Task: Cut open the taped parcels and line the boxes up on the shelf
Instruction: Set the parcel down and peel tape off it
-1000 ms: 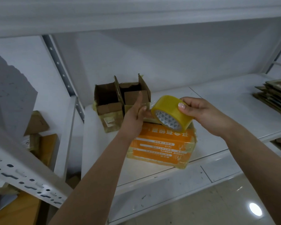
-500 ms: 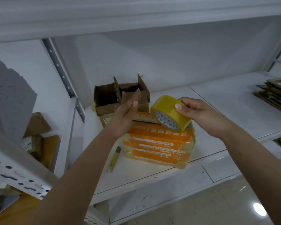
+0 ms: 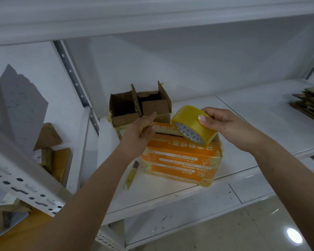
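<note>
A yellow utility knife (image 3: 131, 173) lies untouched on the white metal shelf (image 3: 261, 113). The left hand (image 3: 140, 130) hovers, fingers loosely curled, empty, over the orange taped cardboard parcel (image 3: 181, 160). The right hand (image 3: 223, 125) pinches a yellow tape roll (image 3: 192, 127). Cutting seems pending: next, likely fetch the knife.

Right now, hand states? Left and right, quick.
Left hand: open, fingers extended, holding nothing, over the orange box.
Right hand: grips the yellow tape roll.
</note>
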A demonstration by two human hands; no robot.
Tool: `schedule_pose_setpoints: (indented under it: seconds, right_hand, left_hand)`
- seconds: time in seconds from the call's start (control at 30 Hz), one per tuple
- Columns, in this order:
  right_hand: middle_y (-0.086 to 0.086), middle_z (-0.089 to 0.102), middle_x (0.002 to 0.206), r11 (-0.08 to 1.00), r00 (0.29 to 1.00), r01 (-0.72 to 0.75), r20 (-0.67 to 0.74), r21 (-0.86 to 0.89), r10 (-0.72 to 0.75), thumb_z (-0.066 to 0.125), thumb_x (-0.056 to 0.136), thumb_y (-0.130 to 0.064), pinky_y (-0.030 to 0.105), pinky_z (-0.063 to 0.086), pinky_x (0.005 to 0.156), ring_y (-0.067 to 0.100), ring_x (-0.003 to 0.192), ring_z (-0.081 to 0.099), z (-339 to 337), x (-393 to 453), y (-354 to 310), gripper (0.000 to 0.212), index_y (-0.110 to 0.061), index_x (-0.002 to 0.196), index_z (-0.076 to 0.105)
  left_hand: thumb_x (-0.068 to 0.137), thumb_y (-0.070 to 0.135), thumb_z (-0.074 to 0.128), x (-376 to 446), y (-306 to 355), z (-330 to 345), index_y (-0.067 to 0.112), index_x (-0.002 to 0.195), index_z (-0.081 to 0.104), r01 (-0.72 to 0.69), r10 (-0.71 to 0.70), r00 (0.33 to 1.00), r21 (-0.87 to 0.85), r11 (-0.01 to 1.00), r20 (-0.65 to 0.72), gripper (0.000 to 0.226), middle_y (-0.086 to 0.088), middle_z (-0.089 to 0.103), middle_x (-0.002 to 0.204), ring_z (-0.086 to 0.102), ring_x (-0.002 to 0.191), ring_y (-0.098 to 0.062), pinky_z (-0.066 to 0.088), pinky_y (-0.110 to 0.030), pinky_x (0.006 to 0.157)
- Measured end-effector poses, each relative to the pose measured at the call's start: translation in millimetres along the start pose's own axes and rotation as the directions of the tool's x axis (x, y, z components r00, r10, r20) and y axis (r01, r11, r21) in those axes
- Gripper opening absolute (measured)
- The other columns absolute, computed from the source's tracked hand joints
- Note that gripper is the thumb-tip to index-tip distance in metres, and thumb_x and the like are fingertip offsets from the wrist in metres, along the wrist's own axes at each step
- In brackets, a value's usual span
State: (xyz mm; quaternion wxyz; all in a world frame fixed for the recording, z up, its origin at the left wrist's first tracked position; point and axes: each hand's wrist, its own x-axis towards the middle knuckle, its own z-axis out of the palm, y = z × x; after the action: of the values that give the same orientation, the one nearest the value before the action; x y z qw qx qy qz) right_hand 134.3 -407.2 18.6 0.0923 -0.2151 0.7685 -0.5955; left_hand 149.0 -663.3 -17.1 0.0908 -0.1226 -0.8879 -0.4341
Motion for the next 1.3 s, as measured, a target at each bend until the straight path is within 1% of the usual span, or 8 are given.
schedule_pose_setpoints:
  seconds: [0.07, 0.17, 0.33, 0.47, 0.6, 1.03, 1.2, 1.3]
  right_hand:
    - [-0.011, 0.068, 0.077, 1.0, 1.0, 0.002, 0.004, 0.0, -0.002, 0.055, 0.082, -0.046, 0.013, 0.051, 0.065, 0.004, 0.074, 0.066, 0, -1, 0, 0.03, -0.018, 0.091, 0.064]
    - [-0.012, 0.069, 0.078, 1.0, 1.0, 0.003, 0.01, 0.001, -0.003, 0.055, 0.083, -0.045, 0.013, 0.051, 0.065, 0.004, 0.074, 0.066, 1, -1, -1, 0.028, -0.02, 0.09, 0.064]
    - [-0.012, 0.07, 0.08, 1.0, 0.999, 0.008, 0.033, 0.003, -0.008, 0.055, 0.084, -0.042, 0.015, 0.051, 0.066, 0.005, 0.076, 0.067, 1, -4, -1, 0.026, -0.019, 0.093, 0.064]
    - [-0.012, 0.07, 0.079, 1.0, 0.999, 0.018, 0.042, -0.001, -0.018, 0.055, 0.084, -0.041, 0.014, 0.051, 0.066, 0.004, 0.076, 0.067, 2, -4, -3, 0.027, -0.017, 0.093, 0.063]
    - [-0.01, 0.069, 0.08, 1.0, 0.998, 0.018, 0.052, 0.001, -0.018, 0.056, 0.083, -0.039, 0.016, 0.051, 0.065, 0.006, 0.075, 0.067, 3, -5, -3, 0.029, -0.014, 0.095, 0.063]
    - [-0.007, 0.069, 0.082, 1.0, 0.996, 0.009, 0.088, -0.003, -0.009, 0.057, 0.083, -0.037, 0.022, 0.053, 0.066, 0.013, 0.078, 0.068, 5, -4, -3, 0.029, -0.014, 0.099, 0.062]
    - [-0.009, 0.069, 0.083, 1.0, 0.996, 0.009, 0.084, -0.014, -0.008, 0.056, 0.085, -0.037, 0.021, 0.053, 0.066, 0.011, 0.079, 0.068, 4, -4, -2, 0.028, -0.015, 0.101, 0.063]
    - [-0.006, 0.069, 0.084, 1.0, 0.996, 0.011, 0.083, -0.015, -0.01, 0.056, 0.084, -0.037, 0.022, 0.054, 0.067, 0.012, 0.079, 0.068, 4, -4, -2, 0.03, -0.013, 0.102, 0.063]
  left_hand:
    - [0.1, 0.015, 0.052, 1, 0, -1, 0.018, 0.148, 0.035, 0.015, -0.017, 0.999, -0.059, 0.998, -0.03, 0.052, -0.009, 0.054, 0.087, 0.054, 0.084, -0.012, 0.047, -0.018, 0.08]
    - [0.098, 0.018, 0.056, 3, 1, -1, 0.025, 0.152, 0.024, 0.021, -0.022, 1.0, -0.082, 0.996, -0.007, 0.064, 0.007, 0.056, 0.078, 0.056, 0.079, 0.0, 0.047, -0.016, 0.084]
    - [0.093, 0.047, 0.056, 7, 4, 4, 0.034, 0.14, 0.049, 0.031, -0.035, 0.998, -0.083, 0.996, -0.052, 0.05, 0.011, 0.052, 0.129, 0.047, 0.121, -0.005, 0.041, -0.029, 0.101]
    - [0.09, 0.052, 0.06, 22, 19, 9, 0.025, 0.103, 0.069, 0.209, -0.243, 0.967, -0.314, 0.926, -0.076, 0.032, 0.007, 0.074, 0.097, 0.07, 0.078, -0.001, 0.053, -0.02, 0.069]
    - [0.091, 0.066, 0.047, 30, 33, 13, 0.016, 0.076, 0.07, 0.485, -0.495, 0.864, -0.406, 0.774, 0.089, 0.057, 0.008, 0.066, 0.058, 0.057, 0.045, -0.004, 0.042, -0.017, 0.041]
    - [0.084, 0.049, 0.07, 39, 41, 8, 0.013, 0.072, 0.067, 0.515, -0.487, 0.849, -0.522, 0.68, 0.205, 0.038, 0.004, 0.06, 0.057, 0.048, 0.047, -0.005, 0.033, -0.018, 0.041]
    - [0.062, 0.057, 0.077, 38, 39, 4, 0.01, 0.078, 0.07, 0.479, -0.419, 0.877, -0.5, 0.722, 0.235, 0.049, 0.002, 0.06, 0.06, 0.049, 0.05, -0.006, 0.037, -0.017, 0.042]
    - [0.066, 0.053, 0.077, 38, 37, 3, 0.013, 0.07, 0.067, 0.467, -0.4, 0.884, -0.455, 0.758, 0.241, 0.042, 0.002, 0.056, 0.056, 0.044, 0.047, -0.006, 0.038, -0.016, 0.044]
